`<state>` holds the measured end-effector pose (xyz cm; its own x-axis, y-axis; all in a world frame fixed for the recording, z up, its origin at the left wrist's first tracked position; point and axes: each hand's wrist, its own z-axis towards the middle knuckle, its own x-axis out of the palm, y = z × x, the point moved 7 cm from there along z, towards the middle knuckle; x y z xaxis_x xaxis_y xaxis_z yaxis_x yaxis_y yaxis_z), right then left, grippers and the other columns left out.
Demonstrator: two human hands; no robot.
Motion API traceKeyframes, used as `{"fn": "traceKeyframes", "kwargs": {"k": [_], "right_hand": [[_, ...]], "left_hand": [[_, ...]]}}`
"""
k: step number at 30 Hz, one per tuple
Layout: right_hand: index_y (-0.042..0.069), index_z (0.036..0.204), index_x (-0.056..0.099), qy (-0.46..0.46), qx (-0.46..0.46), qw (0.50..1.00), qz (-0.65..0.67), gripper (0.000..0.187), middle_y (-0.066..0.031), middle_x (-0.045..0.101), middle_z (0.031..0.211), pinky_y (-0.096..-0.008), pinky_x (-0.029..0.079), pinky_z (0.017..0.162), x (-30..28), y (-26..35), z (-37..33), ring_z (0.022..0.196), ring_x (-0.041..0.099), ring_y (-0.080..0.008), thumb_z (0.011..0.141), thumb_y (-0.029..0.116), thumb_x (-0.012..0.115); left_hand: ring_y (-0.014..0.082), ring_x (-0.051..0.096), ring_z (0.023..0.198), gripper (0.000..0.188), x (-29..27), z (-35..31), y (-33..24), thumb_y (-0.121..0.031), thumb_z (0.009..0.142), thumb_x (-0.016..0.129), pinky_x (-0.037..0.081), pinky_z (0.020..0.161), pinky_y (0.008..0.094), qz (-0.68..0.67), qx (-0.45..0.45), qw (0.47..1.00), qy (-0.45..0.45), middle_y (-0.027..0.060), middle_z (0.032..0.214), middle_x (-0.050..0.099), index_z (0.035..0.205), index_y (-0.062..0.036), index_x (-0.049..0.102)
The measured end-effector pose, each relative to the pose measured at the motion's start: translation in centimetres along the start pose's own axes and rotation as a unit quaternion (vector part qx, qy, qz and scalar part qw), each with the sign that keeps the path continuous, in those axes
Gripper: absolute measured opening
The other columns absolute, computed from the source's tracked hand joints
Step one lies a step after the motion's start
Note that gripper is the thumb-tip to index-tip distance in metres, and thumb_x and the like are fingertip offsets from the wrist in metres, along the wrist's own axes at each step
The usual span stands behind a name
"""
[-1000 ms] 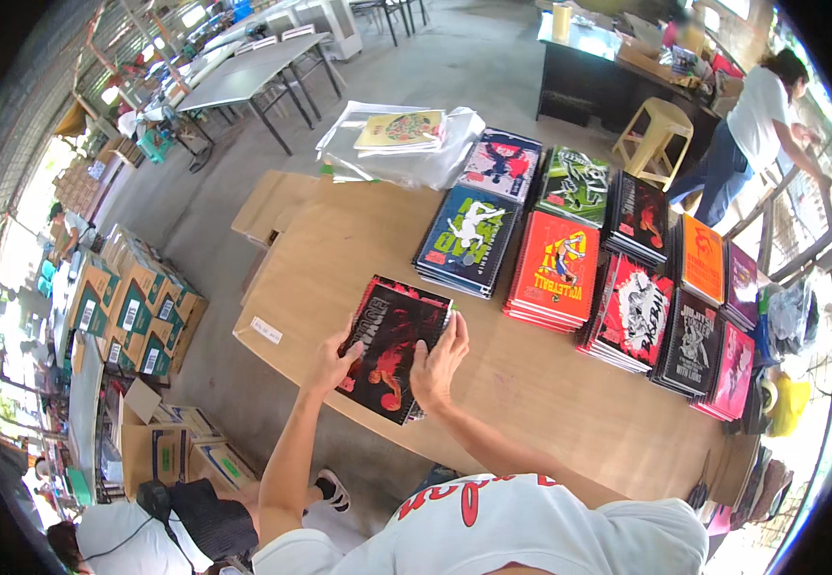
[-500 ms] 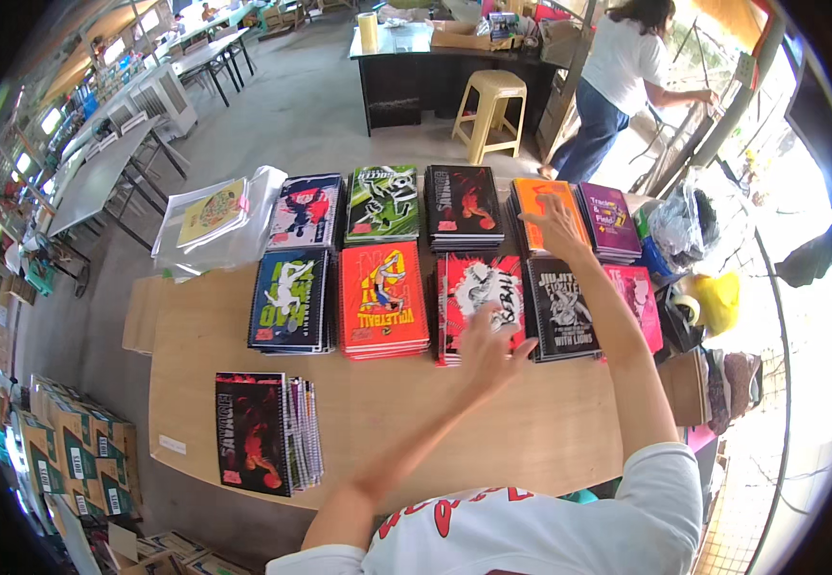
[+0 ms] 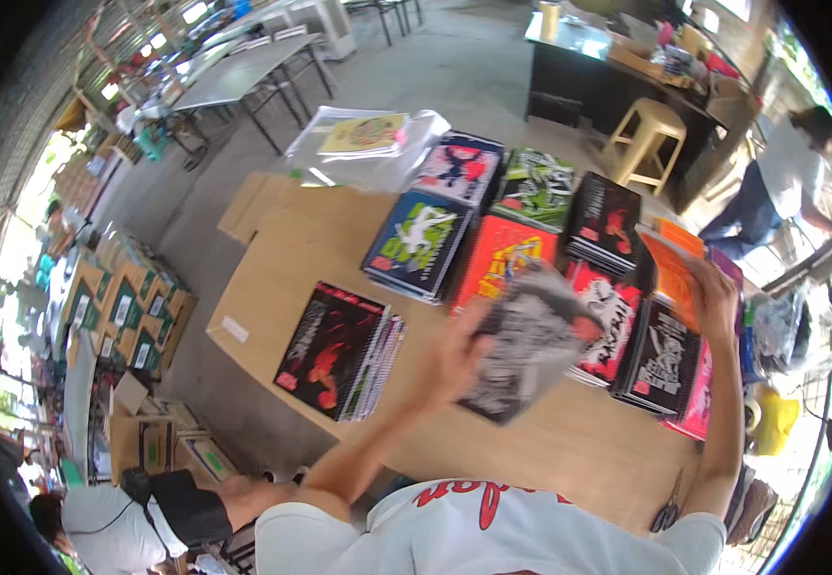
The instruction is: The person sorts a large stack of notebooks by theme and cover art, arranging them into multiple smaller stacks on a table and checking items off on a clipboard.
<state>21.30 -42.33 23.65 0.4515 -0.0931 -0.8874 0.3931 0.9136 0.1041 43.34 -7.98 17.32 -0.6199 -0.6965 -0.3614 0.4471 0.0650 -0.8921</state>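
Note:
My left hand [image 3: 459,359] is closed on the edge of a grey-and-black notebook [image 3: 526,350], held above the table and smeared by motion. At the far right, my right hand [image 3: 715,292] has its fingers closed at the edge of an orange notebook [image 3: 670,273], which sits askew over its stack. Close to that hand lies a stack of black notebooks [image 3: 660,359] with a grey figure, and a pink notebook [image 3: 694,407] beside it. Left of my left hand stands a stack of spiral notebooks [image 3: 331,355] with a black-and-red cover on top.
Stacks of notebooks with blue [image 3: 421,240], green [image 3: 535,187], black-and-red [image 3: 604,222] and red-and-white [image 3: 605,316] covers line the table [image 3: 286,254]. Clear plastic sleeves [image 3: 368,168] lie at the far edge. Scissors [image 3: 666,513] rest near my right arm. Two people are nearby.
The view has turned. My left hand has taken up the grey-and-black notebook and moved left with it. My right hand has closed on the orange notebook, which has shifted on its stack.

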Motion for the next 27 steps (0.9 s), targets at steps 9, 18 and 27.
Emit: {"fn": "traceKeyframes", "kwargs": {"k": [9,18,27], "right_hand": [[-0.001,0.136,0.041,0.014,0.276,0.498,0.822,0.051,-0.0079,0.055,0.123,-0.0286,0.045,0.09,14.5,39.3,-1.4,0.103,0.054,-0.014,0.091,0.008,0.061],[0.0,0.15,0.008,0.062,0.326,0.86,0.388,0.081,-0.0245,0.017,0.152,-0.0492,0.021,0.113,24.3,46.5,-3.4,0.141,0.017,-0.0401,0.092,0.028,0.058],[0.004,0.104,0.065,-0.207,0.225,0.948,0.094,0.031,-0.0149,0.061,0.107,-0.0411,0.045,0.088,5.5,4.9,-7.6,0.101,0.056,-0.0331,0.074,0.005,0.072]], "left_hand": [[0.023,0.049,0.125,0.054,-27.0,-7.1,14.5,-0.021,0.09,0.066,0.035,0.107,0.034,-0.022,-0.299,0.954,-0.009,0.0139,0.133,0.054,0.136,0.0018,0.048],[0.0271,0.016,0.146,0.074,-26.1,-9.3,18.9,-0.021,0.093,0.058,0.016,0.117,0.0375,0.083,-0.224,0.966,0.099,0.017,0.156,0.02,0.152,-0.007,0.016],[0.0381,0.016,0.144,0.084,-7.1,-3.0,-4.6,-0.04,0.077,0.073,0.002,0.113,0.0634,0.551,-0.029,0.834,0.015,0.0144,0.157,0.018,0.148,-0.0167,0.033]]}}
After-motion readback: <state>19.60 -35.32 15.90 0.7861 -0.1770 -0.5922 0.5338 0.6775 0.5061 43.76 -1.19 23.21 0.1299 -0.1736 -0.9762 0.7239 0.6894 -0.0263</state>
